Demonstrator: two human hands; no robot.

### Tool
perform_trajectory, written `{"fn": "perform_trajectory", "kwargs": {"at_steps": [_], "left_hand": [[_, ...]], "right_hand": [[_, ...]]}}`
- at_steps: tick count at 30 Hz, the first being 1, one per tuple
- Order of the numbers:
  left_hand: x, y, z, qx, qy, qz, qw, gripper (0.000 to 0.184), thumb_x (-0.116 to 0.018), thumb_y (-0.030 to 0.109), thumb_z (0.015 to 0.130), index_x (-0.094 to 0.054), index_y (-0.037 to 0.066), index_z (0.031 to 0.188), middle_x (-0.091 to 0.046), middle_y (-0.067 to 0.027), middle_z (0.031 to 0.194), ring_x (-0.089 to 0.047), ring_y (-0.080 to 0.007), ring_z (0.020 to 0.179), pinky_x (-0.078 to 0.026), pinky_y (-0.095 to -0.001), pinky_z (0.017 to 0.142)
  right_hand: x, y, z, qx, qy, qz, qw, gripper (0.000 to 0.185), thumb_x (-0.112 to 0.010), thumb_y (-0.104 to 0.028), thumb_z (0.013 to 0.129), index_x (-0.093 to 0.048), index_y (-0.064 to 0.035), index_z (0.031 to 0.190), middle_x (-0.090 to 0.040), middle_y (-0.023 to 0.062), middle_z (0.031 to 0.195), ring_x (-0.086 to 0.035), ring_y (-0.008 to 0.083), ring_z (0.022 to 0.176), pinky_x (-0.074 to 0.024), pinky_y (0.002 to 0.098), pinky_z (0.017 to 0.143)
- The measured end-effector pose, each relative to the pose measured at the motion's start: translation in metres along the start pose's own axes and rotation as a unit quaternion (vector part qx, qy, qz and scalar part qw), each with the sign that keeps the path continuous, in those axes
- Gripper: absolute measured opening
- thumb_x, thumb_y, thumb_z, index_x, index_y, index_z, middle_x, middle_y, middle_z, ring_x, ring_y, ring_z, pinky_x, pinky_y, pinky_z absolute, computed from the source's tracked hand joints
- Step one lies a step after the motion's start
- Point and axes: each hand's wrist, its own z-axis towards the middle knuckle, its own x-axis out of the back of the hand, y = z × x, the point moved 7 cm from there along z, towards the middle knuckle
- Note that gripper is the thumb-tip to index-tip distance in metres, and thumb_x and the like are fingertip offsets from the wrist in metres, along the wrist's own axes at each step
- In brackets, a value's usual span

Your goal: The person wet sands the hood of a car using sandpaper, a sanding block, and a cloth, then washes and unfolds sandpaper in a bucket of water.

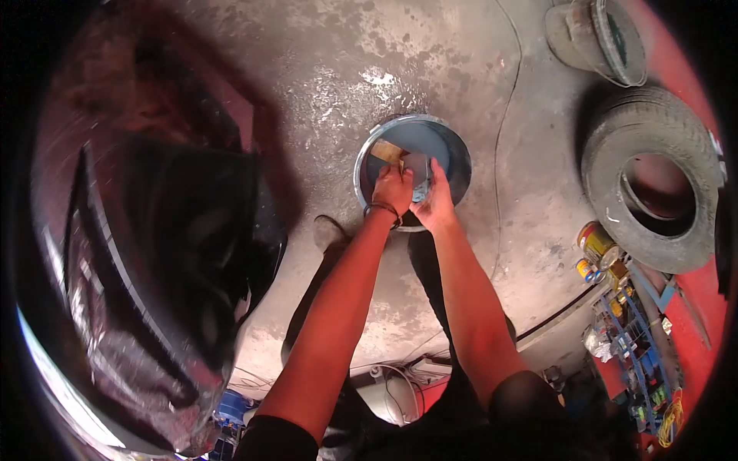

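A round bucket (460,157) with greyish water stands on the wet concrete floor between my legs. Over its opening my left hand (393,190), with a dark band at the wrist, is closed on something I cannot make out. A yellowish-brown block (387,150) shows just above its fingers. To its right, my right hand (436,198) is held with its fingers up and partly bent, beside a small greyish piece (417,166) between the two hands. Whether the right hand grips this piece is unclear.
A dark red car body (154,307) fills the left side. At the right are a tyre (653,177), a dirty bucket (573,38), cans (596,241) and a blue rack (638,361) of tools. A thin cable (498,154) runs along the floor.
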Motion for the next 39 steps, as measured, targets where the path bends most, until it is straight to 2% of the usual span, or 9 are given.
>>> {"fn": "perform_trajectory", "kwargs": {"at_steps": [5,13,17,20,26,30,31,35,39], "left_hand": [[-0.068,-0.093,0.074,0.098,-0.049,0.079,0.991,0.054,-0.050,0.045,0.109,-0.067,-0.002,0.127,-0.071,-0.0359,0.124,-0.067,-0.0545,0.120,-0.051,-0.0604,0.107],[-0.130,-0.187,0.123,-0.040,-0.140,0.246,0.958,0.059,-0.038,0.044,0.112,-0.071,0.001,0.134,-0.066,-0.0340,0.140,-0.066,-0.0520,0.125,-0.049,-0.0586,0.111],[-0.057,-0.152,0.081,0.122,-0.032,0.025,0.992,0.054,-0.052,0.046,0.110,-0.069,0.004,0.138,-0.072,-0.0253,0.135,-0.071,-0.0476,0.116,-0.053,-0.0582,0.102],[0.001,-0.049,0.009,0.337,0.052,-0.369,0.865,0.047,-0.061,0.040,0.109,-0.063,0.010,0.145,-0.071,-0.0122,0.137,-0.070,-0.0375,0.117,-0.055,-0.0584,0.097],[0.079,0.061,-0.053,0.239,-0.033,-0.612,0.754,0.042,-0.050,0.008,0.112,-0.057,0.013,0.153,-0.062,-0.0122,0.149,-0.064,-0.0330,0.133,-0.059,-0.0502,0.098],[0.150,0.131,-0.105,0.200,-0.033,-0.624,0.755,0.045,-0.050,0.007,0.110,-0.054,0.005,0.156,-0.065,-0.0153,0.145,-0.066,-0.0334,0.132,-0.063,-0.0506,0.102],[0.164,0.133,-0.117,0.194,-0.031,-0.612,0.766,0.045,-0.051,0.008,0.110,-0.054,0.005,0.155,-0.065,-0.0157,0.145,-0.066,-0.0329,0.131,-0.063,-0.0504,0.102],[0.219,0.155,-0.180,0.200,-0.008,-0.638,0.743,0.041,-0.055,0.009,0.108,-0.060,0.005,0.148,-0.068,-0.0135,0.141,-0.067,-0.0326,0.129,-0.062,-0.0537,0.104],[0.289,0.208,-0.254,0.105,0.023,-0.728,0.677,0.046,-0.057,0.015,0.109,-0.056,0.004,0.155,-0.062,-0.0137,0.152,-0.062,-0.0333,0.138,-0.057,-0.0568,0.111]], "right_hand": [[0.040,0.008,0.072,0.002,0.195,-0.171,0.966,0.083,-0.073,-0.073,0.092,-0.055,-0.0216,0.155,-0.063,0.0029,0.149,-0.054,0.0255,0.140,-0.0528,0.0531,0.104],[0.061,0.028,0.080,-0.150,0.107,-0.286,0.940,0.087,-0.066,-0.082,0.092,-0.061,-0.0178,0.150,-0.069,0.0031,0.138,-0.065,0.0220,0.122,-0.0571,0.0503,0.086],[0.040,0.018,0.020,-0.074,0.163,-0.249,0.952,0.067,-0.072,-0.068,0.095,-0.069,-0.0158,0.137,-0.073,0.0036,0.126,-0.070,0.0217,0.113,-0.0588,0.0518,0.084],[0.017,0.009,-0.023,-0.041,0.110,-0.122,0.986,0.051,-0.079,-0.049,0.095,-0.071,-0.0145,0.131,-0.073,0.0055,0.127,-0.069,0.0224,0.116,-0.0614,0.0559,0.089],[-0.057,-0.019,-0.112,-0.043,0.006,0.071,0.997,0.038,-0.073,-0.016,0.098,-0.065,-0.0073,0.133,-0.073,0.0142,0.127,-0.074,0.0317,0.101,-0.0646,0.0645,0.097],[-0.068,-0.027,-0.139,-0.018,0.047,-0.029,0.998,0.041,-0.074,-0.011,0.101,-0.058,-0.0075,0.139,-0.076,0.0147,0.120,-0.071,0.0292,0.084,-0.0615,0.0403,0.060],[-0.080,-0.030,-0.152,-0.002,0.078,-0.036,0.996,0.031,-0.077,-0.024,0.103,-0.063,-0.0109,0.127,-0.075,0.0101,0.104,-0.066,0.0224,0.071,-0.0479,0.0343,0.049],[-0.080,-0.042,-0.177,0.006,0.052,-0.165,0.985,0.069,-0.087,-0.056,0.091,-0.065,-0.0134,0.139,-0.070,0.0053,0.121,-0.067,0.0241,0.095,-0.0576,0.0454,0.073],[-0.128,-0.081,-0.240,-0.012,-0.163,-0.113,0.980,0.066,-0.055,-0.079,0.102,-0.068,-0.0169,0.120,-0.069,-0.0002,0.096,-0.067,0.0177,0.076,-0.0558,0.0368,0.060]]}}
